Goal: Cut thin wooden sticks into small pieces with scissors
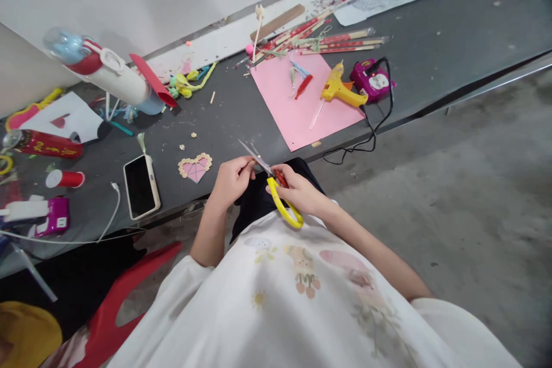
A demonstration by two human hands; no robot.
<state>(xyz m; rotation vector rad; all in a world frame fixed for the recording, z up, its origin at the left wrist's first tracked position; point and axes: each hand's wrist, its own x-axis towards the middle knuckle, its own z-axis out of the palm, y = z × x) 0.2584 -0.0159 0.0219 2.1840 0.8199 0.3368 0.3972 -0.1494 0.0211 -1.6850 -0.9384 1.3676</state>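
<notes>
My right hand [297, 188] grips yellow-handled scissors [282, 201], whose open blades point up and left toward the table edge. My left hand [233, 179] is closed in a pinch right beside the blades, holding something too small to make out. Both hands hover over my lap, just in front of the dark table [241, 109]. A small pink heart with a beaded border [195, 167] lies on the table just left of my left hand.
A pink paper sheet [297, 98] carries a yellow glue gun [338, 89] with its black cord trailing off the edge. A phone [141, 185], a white tube [116, 77], red cylinders [47, 144] and bundled sticks [336, 40] also lie about. A red chair [116, 305] stands at left.
</notes>
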